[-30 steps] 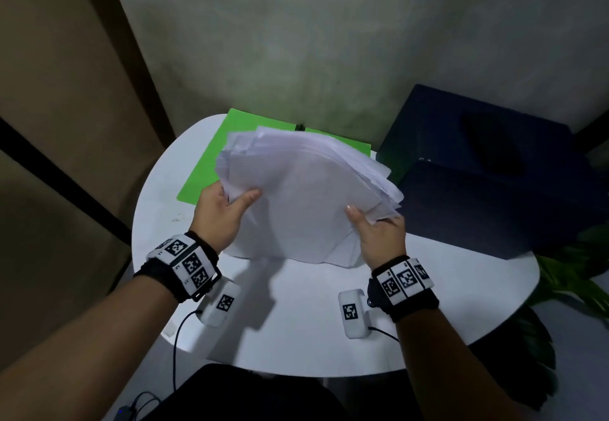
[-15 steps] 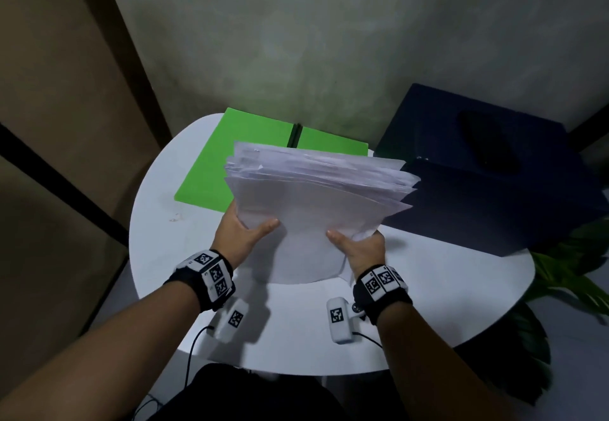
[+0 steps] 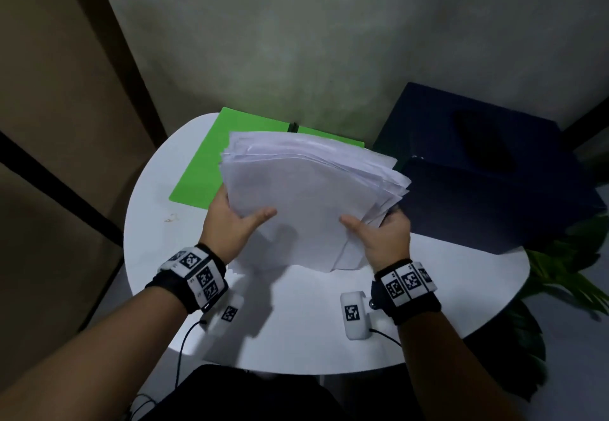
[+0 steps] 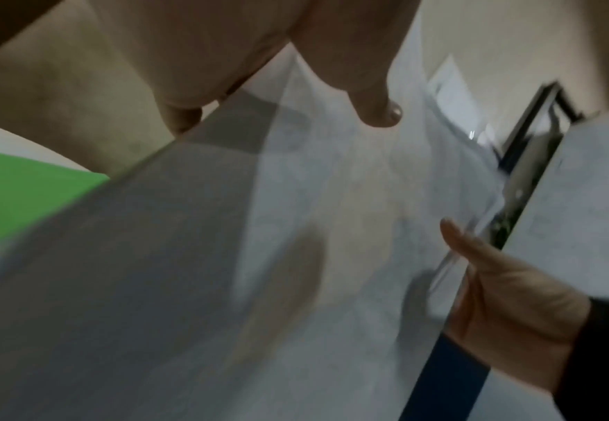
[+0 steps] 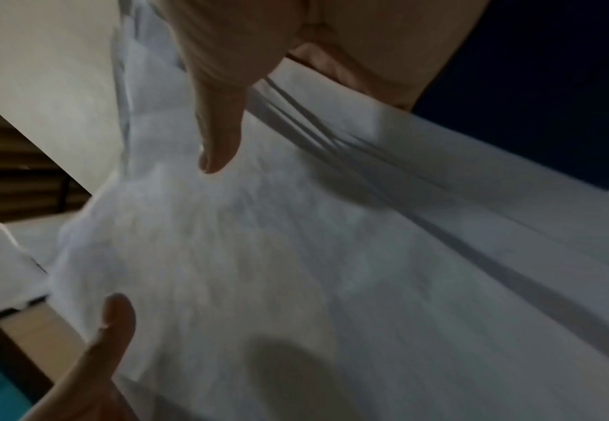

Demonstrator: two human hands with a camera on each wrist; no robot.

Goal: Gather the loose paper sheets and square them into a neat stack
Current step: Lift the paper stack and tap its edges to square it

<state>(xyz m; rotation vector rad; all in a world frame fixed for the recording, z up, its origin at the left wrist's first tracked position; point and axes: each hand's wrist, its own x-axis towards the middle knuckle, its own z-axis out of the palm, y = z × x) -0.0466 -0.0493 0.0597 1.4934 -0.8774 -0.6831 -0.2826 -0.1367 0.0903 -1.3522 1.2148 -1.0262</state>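
Observation:
A thick bundle of white paper sheets stands tilted on its near edge over the round white table. The sheets fan apart unevenly along the far and right edges. My left hand grips the bundle's left side, thumb lying on the top sheet and fingers behind. At the lower right corner my right hand holds it the same way. Both wrist views show blurred paper with a thumb on the front sheet; the fingers are hidden behind it.
A green folder lies flat at the back left of the table, partly behind the paper. A dark blue box sits at the right. Plant leaves show beyond the table's right edge. A wall stands close behind.
The bundle tipped down flatter half a second ago and has now risen and tilted again, shifting slightly right. Both hands kept their hold on its sides.

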